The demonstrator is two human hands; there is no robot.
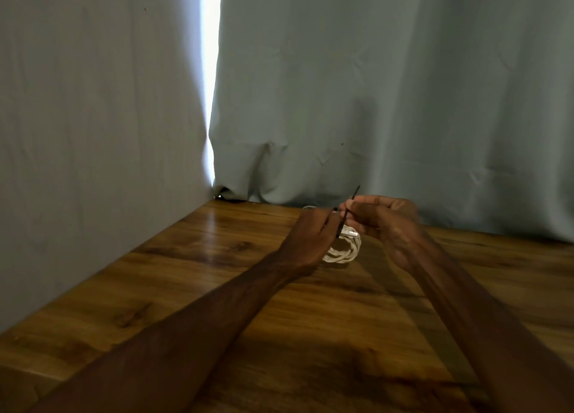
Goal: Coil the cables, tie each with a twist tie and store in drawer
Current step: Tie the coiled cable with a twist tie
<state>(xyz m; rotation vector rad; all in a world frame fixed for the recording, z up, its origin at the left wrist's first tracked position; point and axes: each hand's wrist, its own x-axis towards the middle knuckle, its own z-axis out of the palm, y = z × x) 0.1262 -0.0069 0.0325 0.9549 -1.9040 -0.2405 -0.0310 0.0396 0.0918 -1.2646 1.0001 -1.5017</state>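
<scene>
Head view: tying is the step I judge to be in hand. Both hands meet just above the far middle of the brown wooden table point(186, 288). The left hand point(310, 235) curls its fingers on the top of the small coil of white cable point(343, 252), which hangs between the hands. The right hand point(388, 223) pinches the thin black twist tie point(349, 212), slanted across the coil's top. I would keep the loops squeezed, wrap the tie snug, then twist its ends together.
</scene>
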